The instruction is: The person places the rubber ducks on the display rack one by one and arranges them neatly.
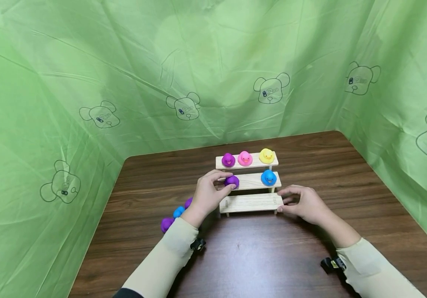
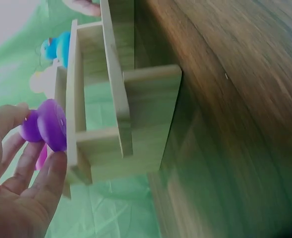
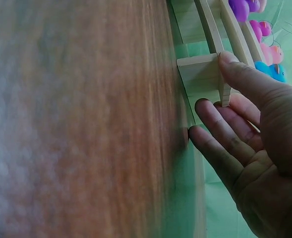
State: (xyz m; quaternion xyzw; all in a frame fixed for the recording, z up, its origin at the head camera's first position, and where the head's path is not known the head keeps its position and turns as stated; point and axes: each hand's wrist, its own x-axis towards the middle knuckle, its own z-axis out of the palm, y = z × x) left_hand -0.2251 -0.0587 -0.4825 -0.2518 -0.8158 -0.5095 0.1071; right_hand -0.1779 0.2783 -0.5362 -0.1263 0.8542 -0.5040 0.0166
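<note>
You have the purple duck (image 1: 231, 181) in your left grip (image 1: 209, 192), pinched between thumb and fingertips, at the left part of the middle board (image 1: 250, 181) of the wooden stand (image 1: 270, 190). Your right grip (image 1: 304, 203) pinches the right end of the lowest board (image 1: 250, 203), with the thumb at its front side. From here, I think the main risk is a knock: if your left fingers reach too far back, they may brush the reddish-purple duck (image 1: 228, 160) on the top board (image 1: 255, 162), and it could fall. The blue duck (image 1: 269, 178), at the right part of the middle board, may also shift if your right grip pulls on the stand, which looks light. If you let go while the base hangs over an edge, the purple duck could tip down to the lowest board or to the worktop (image 1: 258, 252). In the left wrist view its head is up and its base is toward the board, so the long axis, from head to base, stands roughly upright; I cannot tell if the base rests fully there. Where its beak points I also cannot tell, while the blue duck, the pink duck (image 1: 245, 158) and the yellow duck (image 1: 267, 156) turn their beaks to your side.
</note>
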